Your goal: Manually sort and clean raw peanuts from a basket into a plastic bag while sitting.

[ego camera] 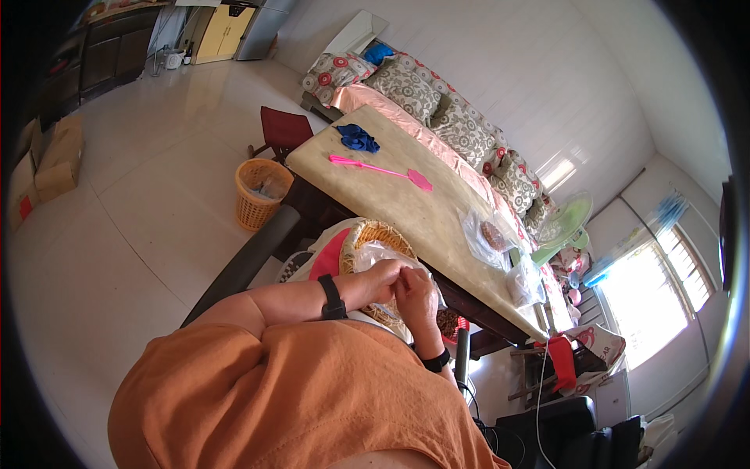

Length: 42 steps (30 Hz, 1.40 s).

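Note:
A woven basket lined with a clear plastic bag rests at my lap, beside the edge of a long table. Over it, my left hand and my right hand meet with their fingertips together. Whatever may be pinched between the fingers is too small or too hidden to tell. Each wrist wears a black band. Below the right forearm, a red basket with small brown pieces in it stands partly behind the table edge.
The table bears a dark blue cloth, a pink fly swatter and plastic bags. An orange wastebasket and a red folding stool stand near its far left end. A cushioned sofa runs along its far side, with a green fan.

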{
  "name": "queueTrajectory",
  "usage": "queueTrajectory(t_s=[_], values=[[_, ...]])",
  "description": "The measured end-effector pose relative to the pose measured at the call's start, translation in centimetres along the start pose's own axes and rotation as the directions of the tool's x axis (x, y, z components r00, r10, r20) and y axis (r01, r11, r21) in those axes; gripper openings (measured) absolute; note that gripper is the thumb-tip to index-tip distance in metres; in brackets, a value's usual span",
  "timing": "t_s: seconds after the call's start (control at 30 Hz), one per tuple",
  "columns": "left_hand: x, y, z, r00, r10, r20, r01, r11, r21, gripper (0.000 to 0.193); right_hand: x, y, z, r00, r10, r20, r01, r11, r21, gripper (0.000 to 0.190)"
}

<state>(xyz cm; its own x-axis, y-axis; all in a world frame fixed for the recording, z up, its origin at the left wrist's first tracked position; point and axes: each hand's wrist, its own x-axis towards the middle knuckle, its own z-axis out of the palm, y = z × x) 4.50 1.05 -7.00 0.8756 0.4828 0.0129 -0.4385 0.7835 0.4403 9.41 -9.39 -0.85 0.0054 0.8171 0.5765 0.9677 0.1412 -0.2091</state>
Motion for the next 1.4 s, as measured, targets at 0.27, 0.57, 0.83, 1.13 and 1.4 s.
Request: queueTrajectory(t_s=[0.27,0.57,0.83,1.13,1.4], values=[[-1.2,0.2,1.4,0.995,-0.022,-0.093,0.03,0.997,0.076,0.019,-0.3,1.0,0.3,0.998,0.023,0.065,-0.019,0.998,-0.061,0.009],[-1.4,0.3,1.5,0.998,-0.008,-0.067,0.012,0.998,0.067,0.018,-0.3,0.7,0.4,1.0,0.029,0.011,-0.027,0.995,-0.1,0.01],[-0.6,0.2,0.4,0.977,0.077,-0.198,-0.065,0.996,0.066,0.012,-0.2,0.9,0.2,0.995,0.081,-0.061,-0.081,0.997,0.004,0.009],[0.2,0.2,-0.7,0.976,0.058,-0.212,-0.053,0.998,0.029,0.009,-0.6,1.2,0.2,0.998,0.058,-0.016,-0.059,0.993,-0.107,0.01],[-1.0,0.3,0.8,0.997,-0.024,-0.076,0.033,0.992,0.12,0.016,-0.6,1.3,0.4,0.997,0.048,0.052,-0.042,0.993,-0.114,0.015]])
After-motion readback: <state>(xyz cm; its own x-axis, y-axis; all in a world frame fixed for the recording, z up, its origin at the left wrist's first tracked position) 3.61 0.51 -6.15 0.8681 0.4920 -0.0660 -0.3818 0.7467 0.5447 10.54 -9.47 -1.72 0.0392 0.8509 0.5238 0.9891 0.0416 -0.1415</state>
